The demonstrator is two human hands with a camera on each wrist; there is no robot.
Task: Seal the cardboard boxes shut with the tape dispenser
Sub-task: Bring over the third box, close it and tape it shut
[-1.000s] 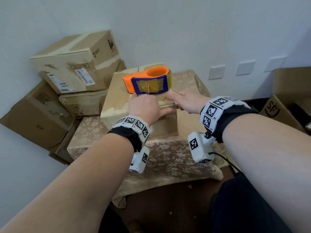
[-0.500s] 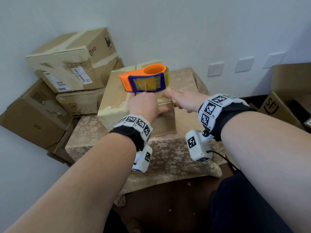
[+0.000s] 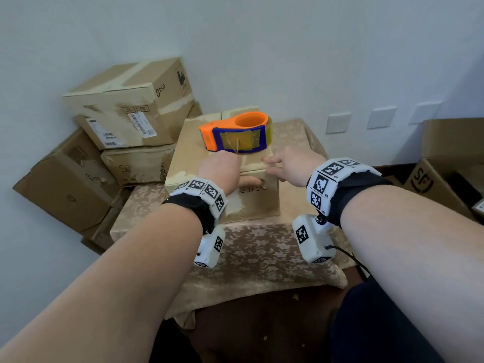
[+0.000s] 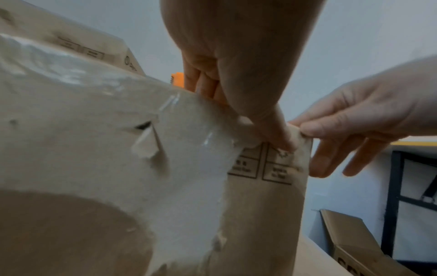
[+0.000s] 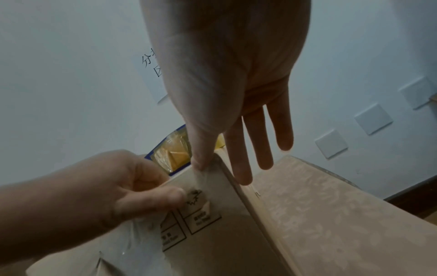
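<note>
**Item 1. Cardboard box** [image 3: 222,163]: set on the cloth-covered table [image 3: 262,252], at the centre of the head view. Old tape covers much of its near face. A tape end is folded over the top near edge by the box's right corner.

**Item 2. Tape dispenser** [image 3: 237,133]: orange and blue, resting on the box top at 12 o'clock from the left hand. It is held by neither hand.

**Item 3. Left hand** [image 3: 222,170]: fingers curled over the top near edge of the box, thumb [image 4: 276,130] pressed flat on the near face over the tape end. No object is enclosed; whether the fingertips touch the dispenser cannot be told.

**Item 4. Right hand** [image 3: 290,166]: at 3 o'clock from the left hand. Thumb [image 5: 201,155] and forefinger are closed on the box's top right corner, over the tape there; the remaining fingers are extended and hang free beside the side face.

**Item 5. Other boxes** [image 3: 128,106]: stacked against the wall at 10 o'clock from the table box.

**Handling note (judgement):** the step in hand appears to be the smoothing down of a tape end. It is best done by firm rubbing from the edge downward, so that no bubble or lifted corner is left, with the box steadied against sliding on the cloth.
</note>
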